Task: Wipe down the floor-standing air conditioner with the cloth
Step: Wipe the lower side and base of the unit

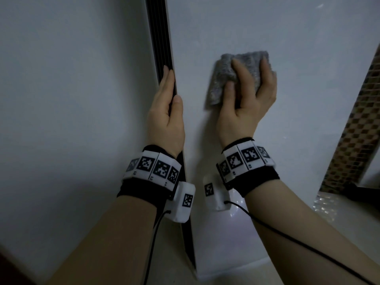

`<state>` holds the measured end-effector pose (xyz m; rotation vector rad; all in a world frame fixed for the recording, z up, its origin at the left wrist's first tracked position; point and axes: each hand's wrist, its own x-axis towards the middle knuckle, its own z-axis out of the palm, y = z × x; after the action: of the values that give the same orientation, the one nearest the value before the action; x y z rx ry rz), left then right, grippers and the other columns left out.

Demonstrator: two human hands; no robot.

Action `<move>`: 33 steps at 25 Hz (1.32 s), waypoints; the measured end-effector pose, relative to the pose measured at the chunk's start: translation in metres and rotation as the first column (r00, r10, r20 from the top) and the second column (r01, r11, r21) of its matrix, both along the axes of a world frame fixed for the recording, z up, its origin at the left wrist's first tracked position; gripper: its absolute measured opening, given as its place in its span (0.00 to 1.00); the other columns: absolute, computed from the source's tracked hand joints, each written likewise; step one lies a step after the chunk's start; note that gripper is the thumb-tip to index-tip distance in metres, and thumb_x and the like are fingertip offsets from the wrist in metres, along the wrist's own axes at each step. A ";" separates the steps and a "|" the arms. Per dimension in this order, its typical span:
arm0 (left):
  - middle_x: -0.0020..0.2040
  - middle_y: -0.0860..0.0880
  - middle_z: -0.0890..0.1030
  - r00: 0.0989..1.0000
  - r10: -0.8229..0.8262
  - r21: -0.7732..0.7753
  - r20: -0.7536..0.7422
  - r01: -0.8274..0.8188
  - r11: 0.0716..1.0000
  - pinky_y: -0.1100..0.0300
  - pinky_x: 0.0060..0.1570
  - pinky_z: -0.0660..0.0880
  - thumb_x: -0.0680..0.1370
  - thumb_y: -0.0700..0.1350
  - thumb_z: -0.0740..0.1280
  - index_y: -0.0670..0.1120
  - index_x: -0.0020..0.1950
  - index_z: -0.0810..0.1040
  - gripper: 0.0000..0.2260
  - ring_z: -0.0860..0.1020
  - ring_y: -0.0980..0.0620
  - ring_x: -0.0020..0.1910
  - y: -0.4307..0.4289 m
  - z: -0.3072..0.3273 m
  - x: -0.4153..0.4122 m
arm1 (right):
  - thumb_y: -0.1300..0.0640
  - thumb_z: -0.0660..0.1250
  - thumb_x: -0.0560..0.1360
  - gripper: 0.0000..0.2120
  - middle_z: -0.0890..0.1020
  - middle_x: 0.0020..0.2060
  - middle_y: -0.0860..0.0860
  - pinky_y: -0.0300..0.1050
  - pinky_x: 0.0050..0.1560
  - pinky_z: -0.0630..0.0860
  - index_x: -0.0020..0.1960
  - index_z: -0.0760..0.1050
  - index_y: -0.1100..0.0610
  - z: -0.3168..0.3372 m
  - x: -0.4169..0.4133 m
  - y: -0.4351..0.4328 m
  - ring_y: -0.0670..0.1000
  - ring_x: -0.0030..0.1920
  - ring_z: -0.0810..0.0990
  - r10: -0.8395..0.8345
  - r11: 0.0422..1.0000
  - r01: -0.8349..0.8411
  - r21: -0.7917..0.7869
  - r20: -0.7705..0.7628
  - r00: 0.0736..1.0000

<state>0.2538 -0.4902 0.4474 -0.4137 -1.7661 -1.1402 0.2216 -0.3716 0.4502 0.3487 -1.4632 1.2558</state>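
Observation:
The white floor-standing air conditioner [236, 29] fills the middle of the view, with a black vertical vent strip [159, 38] down its left edge. My right hand [246, 99] holds a folded grey cloth [236, 68] and presses it flat against the white front panel. My left hand [166, 108] rests on the unit's left edge, its straight fingers lying along the black strip and its thumb on the front face. Both wrists wear black bands with white marker tags and trailing black cables.
A plain white wall [72, 99] stands to the left of the unit. At the right edge there is a brown mosaic-tiled surface [357, 130], with a pale floor [339, 212] below it. The room is dim.

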 end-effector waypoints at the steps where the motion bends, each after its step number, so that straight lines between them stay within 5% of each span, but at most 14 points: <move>1: 0.75 0.42 0.61 1.000 0.012 -0.007 -0.008 -0.012 1.000 0.65 0.72 0.56 0.81 0.37 0.55 0.37 0.74 0.60 0.21 0.59 0.51 0.75 0.002 0.000 0.000 | 0.60 0.65 0.76 0.14 0.67 0.69 0.62 0.59 0.72 0.54 0.60 0.78 0.55 0.000 0.001 0.000 0.65 0.71 0.60 0.000 1.000 0.000 -0.003 0.008 1.000; 4: 0.76 0.43 0.60 0.998 0.039 -0.021 -0.041 -0.040 0.999 0.65 0.72 0.56 0.81 0.38 0.55 0.39 0.75 0.58 0.22 0.58 0.53 0.75 0.007 0.002 -0.001 | 0.60 0.66 0.75 0.13 0.68 0.68 0.61 0.62 0.71 0.56 0.59 0.78 0.55 -0.012 -0.002 0.004 0.66 0.71 0.60 -0.007 0.975 0.021 0.221 -0.065 0.998; 8: 0.77 0.42 0.57 0.995 0.055 -0.031 -0.081 -0.058 0.998 0.74 0.67 0.55 0.81 0.37 0.55 0.39 0.76 0.56 0.23 0.56 0.62 0.73 0.015 0.003 -0.003 | 0.60 0.63 0.77 0.13 0.66 0.68 0.61 0.58 0.72 0.56 0.60 0.77 0.56 -0.004 -0.013 0.027 0.63 0.70 0.60 -0.029 0.999 0.028 -0.026 -0.002 1.000; 11: 0.77 0.38 0.52 0.985 0.107 -0.083 -0.133 -0.118 0.990 0.79 0.64 0.54 0.80 0.35 0.55 0.36 0.75 0.56 0.23 0.52 0.67 0.71 0.023 0.003 -0.005 | 0.56 0.66 0.76 0.14 0.65 0.68 0.56 0.57 0.73 0.55 0.60 0.77 0.55 -0.013 -0.014 0.028 0.64 0.70 0.60 -0.034 0.993 0.038 0.115 -0.037 0.999; 13: 0.77 0.37 0.50 0.983 0.125 -0.117 -0.135 -0.141 0.983 0.72 0.70 0.52 0.80 0.35 0.55 0.36 0.75 0.55 0.24 0.50 0.58 0.75 0.029 0.004 -0.006 | 0.55 0.67 0.75 0.14 0.64 0.67 0.54 0.56 0.73 0.56 0.60 0.78 0.55 -0.016 -0.019 0.037 0.64 0.70 0.60 -0.022 0.984 0.034 0.175 -0.065 0.998; 16: 0.77 0.37 0.50 0.979 0.179 -0.150 -0.097 -0.192 0.970 0.53 0.76 0.48 0.79 0.37 0.56 0.35 0.75 0.55 0.25 0.47 0.41 0.77 0.037 0.006 -0.007 | 0.55 0.65 0.76 0.14 0.64 0.70 0.57 0.58 0.72 0.56 0.62 0.76 0.54 -0.008 -0.024 0.052 0.61 0.71 0.60 -0.019 0.999 0.020 -0.033 0.027 0.999; 18: 0.76 0.35 0.51 0.963 0.246 -0.188 -0.107 -0.263 0.946 0.47 0.76 0.47 0.78 0.37 0.57 0.35 0.75 0.56 0.26 0.46 0.37 0.76 0.042 0.006 -0.007 | 0.56 0.64 0.77 0.15 0.64 0.70 0.59 0.58 0.73 0.55 0.62 0.75 0.55 -0.011 -0.023 0.050 0.62 0.71 0.60 -0.041 0.999 0.041 0.010 0.025 0.999; 21: 0.76 0.35 0.52 0.935 0.332 -0.234 -0.122 -0.352 0.906 0.45 0.75 0.43 0.77 0.39 0.59 0.36 0.75 0.56 0.28 0.45 0.36 0.76 0.052 0.006 -0.009 | 0.57 0.65 0.76 0.14 0.64 0.69 0.59 0.57 0.73 0.55 0.62 0.76 0.55 -0.020 -0.027 0.056 0.64 0.71 0.59 -0.019 0.975 0.030 0.221 -0.055 0.998; 26: 0.77 0.39 0.53 0.888 0.445 -0.248 -0.113 -0.459 0.853 0.40 0.72 0.38 0.76 0.43 0.60 0.40 0.76 0.58 0.29 0.45 0.37 0.76 0.064 0.006 -0.014 | 0.55 0.62 0.78 0.16 0.61 0.72 0.57 0.59 0.72 0.56 0.65 0.73 0.52 -0.010 -0.036 0.081 0.59 0.72 0.58 0.013 0.996 -0.005 -0.092 0.084 0.996; 30: 0.78 0.42 0.52 0.830 0.544 -0.309 -0.122 -0.552 0.774 0.40 0.71 0.36 0.77 0.49 0.55 0.44 0.77 0.57 0.28 0.44 0.39 0.76 0.076 0.005 -0.020 | 0.56 0.64 0.77 0.16 0.60 0.70 0.53 0.56 0.74 0.54 0.64 0.73 0.54 -0.022 -0.041 0.090 0.61 0.72 0.57 0.001 0.985 0.000 0.175 -0.003 1.000; 33: 0.78 0.45 0.51 0.814 0.567 -0.344 -0.127 -0.572 0.744 0.41 0.70 0.35 0.77 0.50 0.55 0.46 0.77 0.56 0.29 0.44 0.40 0.76 0.088 0.004 -0.026 | 0.55 0.62 0.78 0.17 0.61 0.72 0.57 0.57 0.73 0.55 0.66 0.72 0.53 -0.007 -0.048 0.110 0.59 0.72 0.58 0.005 1.000 -0.005 0.002 0.085 0.996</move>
<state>0.2278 -0.4025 0.4519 -0.0714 -1.9097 -0.3622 0.1736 -0.2613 0.4428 0.3040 -1.5364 1.2861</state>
